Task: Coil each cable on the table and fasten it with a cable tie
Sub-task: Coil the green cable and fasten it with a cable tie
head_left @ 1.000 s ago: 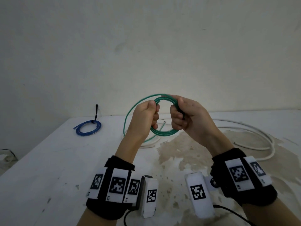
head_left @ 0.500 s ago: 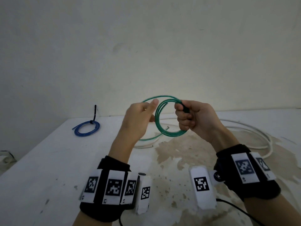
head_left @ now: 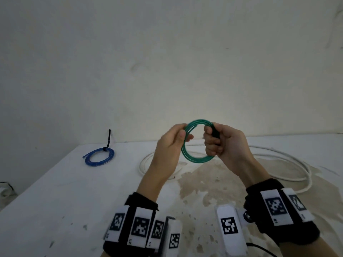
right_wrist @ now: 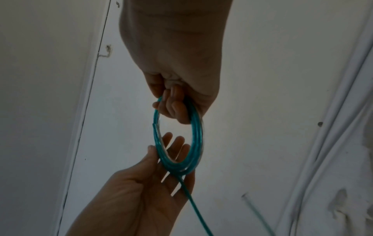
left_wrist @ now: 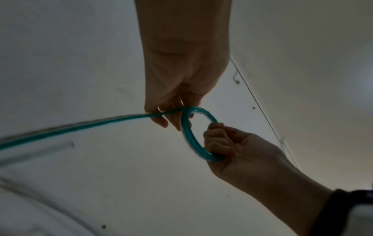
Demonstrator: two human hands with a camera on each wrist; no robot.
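Head view: right hand (head_left: 227,143) grips, left hand (head_left: 169,143) pinches the coiled green cable (head_left: 196,160), seemingly light, springy, best clamped across all turns.

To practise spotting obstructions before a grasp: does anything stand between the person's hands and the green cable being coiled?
Nothing visible does. The right hand grips one side of the green cable coil, the left hand pinches the opposite side, and the coil is held above the table.

Bare fingers (head_left: 209,144) and forearms (head_left: 157,175), black wristbands (head_left: 143,202) carrying white tags (head_left: 229,243) printed with black square codes.
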